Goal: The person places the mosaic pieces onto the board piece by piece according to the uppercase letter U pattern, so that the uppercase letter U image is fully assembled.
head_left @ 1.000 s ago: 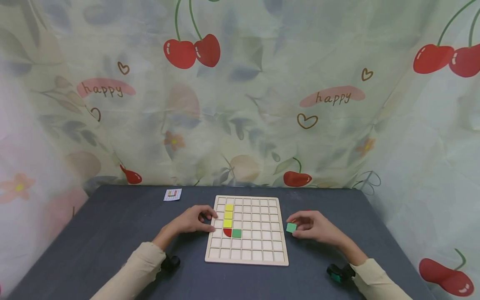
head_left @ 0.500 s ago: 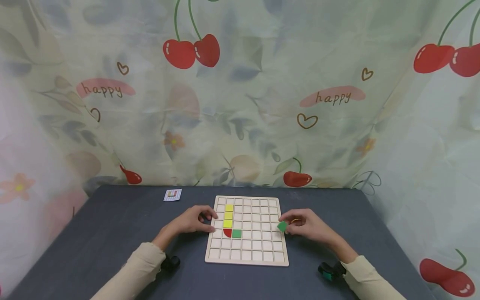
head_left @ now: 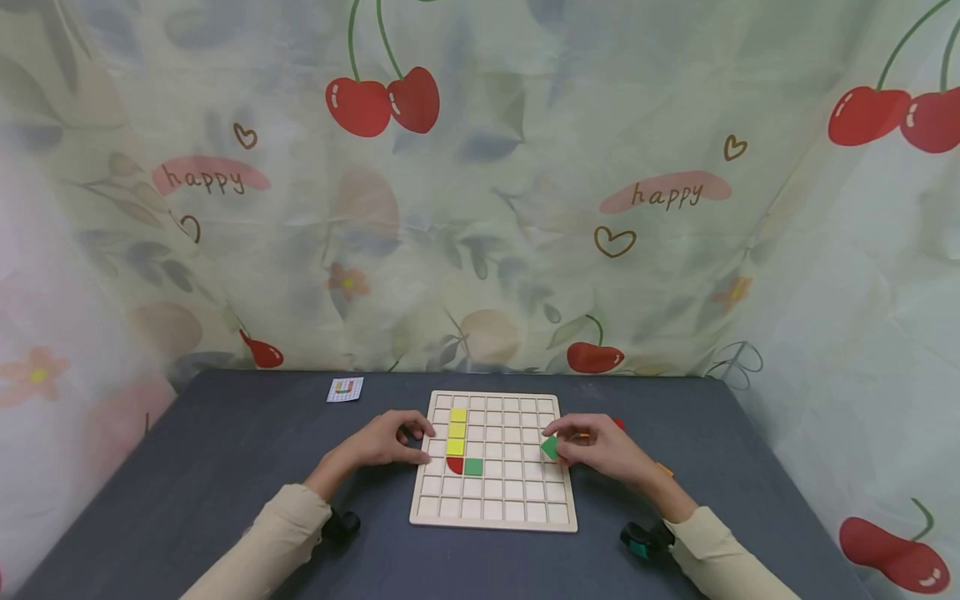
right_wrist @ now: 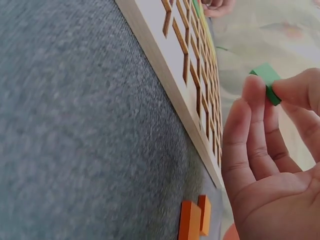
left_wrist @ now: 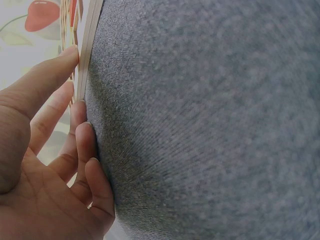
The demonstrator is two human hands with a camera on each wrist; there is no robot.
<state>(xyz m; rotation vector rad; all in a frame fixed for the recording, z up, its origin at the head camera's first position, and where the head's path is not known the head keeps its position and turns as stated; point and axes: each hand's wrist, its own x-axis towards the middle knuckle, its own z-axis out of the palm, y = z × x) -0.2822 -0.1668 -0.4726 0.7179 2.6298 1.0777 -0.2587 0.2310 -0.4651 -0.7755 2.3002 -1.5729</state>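
My right hand point(head_left: 600, 446) pinches a small green square block point(head_left: 550, 448) between thumb and fingertips, over the right side of a wooden grid board point(head_left: 517, 504). In the right wrist view the green block point(right_wrist: 266, 80) is held tilted above the board's level. My left hand point(head_left: 390, 437) rests at the board's left edge, thumb and index fingertips touching the rim. On the board, several yellow squares point(head_left: 457, 431) stand in one column. Below them sits a red quarter-round piece point(head_left: 455, 465), with a green square point(head_left: 473, 467) just right of it.
A small printed card point(head_left: 345, 389) lies at the back left of the dark table point(head_left: 247, 433). Orange blocks point(right_wrist: 189, 220) lie right of the board, partly hidden by the right arm in the head view. A red piece point(head_left: 619, 424) shows behind the right hand.
My right hand has moved left with the green block, from beside the board to over its right columns, and the block has turned. My left hand has stayed put.
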